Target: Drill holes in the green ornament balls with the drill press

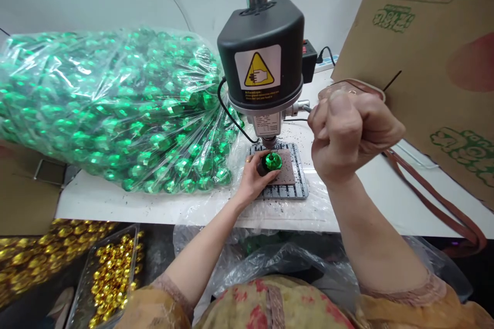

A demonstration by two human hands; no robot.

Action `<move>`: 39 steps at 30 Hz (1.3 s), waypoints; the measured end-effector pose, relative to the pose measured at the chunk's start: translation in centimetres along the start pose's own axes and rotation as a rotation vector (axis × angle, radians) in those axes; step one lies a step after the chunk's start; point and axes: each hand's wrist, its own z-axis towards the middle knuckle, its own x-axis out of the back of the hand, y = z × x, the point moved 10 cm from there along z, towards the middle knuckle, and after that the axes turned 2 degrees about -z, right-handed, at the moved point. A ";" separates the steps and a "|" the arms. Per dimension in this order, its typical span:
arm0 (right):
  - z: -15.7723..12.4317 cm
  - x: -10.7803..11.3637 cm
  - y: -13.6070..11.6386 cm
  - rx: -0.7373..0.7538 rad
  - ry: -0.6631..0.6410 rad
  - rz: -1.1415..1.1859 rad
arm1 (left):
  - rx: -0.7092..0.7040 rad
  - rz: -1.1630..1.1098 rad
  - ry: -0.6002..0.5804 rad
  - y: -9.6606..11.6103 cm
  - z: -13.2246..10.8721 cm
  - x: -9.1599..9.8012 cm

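A shiny green faceted ball (274, 162) sits under the chuck (269, 142) of a small bench drill press (264, 25). My left hand (252, 179) is closed around the ball's left side, with the thumb in front. Something dark, perhaps a holder, shows between my fingers and the ball. Beneath them lies a brownish square board (286, 169) on the slotted metal base (302, 187), scattered with dark shavings. At the machine's right side, my right hand (343, 128) is wrapped in a fist round the end of the feed lever (298, 108); its grip is hidden by my fingers.
A big clear bag of green balls (111, 113) fills the table's left side. Cardboard boxes (432, 61) stand at right, beside a brown strap (436, 200). Below left, a clear bin (137, 236) holds gold balls (113, 272). Plastic film (216, 211) hangs over the front edge.
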 end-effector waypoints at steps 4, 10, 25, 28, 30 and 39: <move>-0.3 0.2 -0.3 0.016 0.022 0.024 | -0.002 -0.011 -0.004 0.1 0.0 0.0; -0.5 0.3 -0.6 0.055 0.006 0.049 | -0.028 0.030 0.002 0.3 0.0 0.1; -1.6 0.9 -0.6 0.151 -0.074 0.025 | -0.079 0.047 0.028 0.1 0.0 0.1; -1.7 1.0 -0.7 0.173 -0.077 0.043 | -0.069 0.039 0.028 0.0 0.0 0.0; -1.7 1.1 -0.7 0.185 -0.081 0.056 | -0.070 0.036 0.025 0.0 0.0 0.0; -2.6 1.3 -0.9 0.174 -0.096 0.035 | -0.069 0.037 0.025 0.2 0.0 0.1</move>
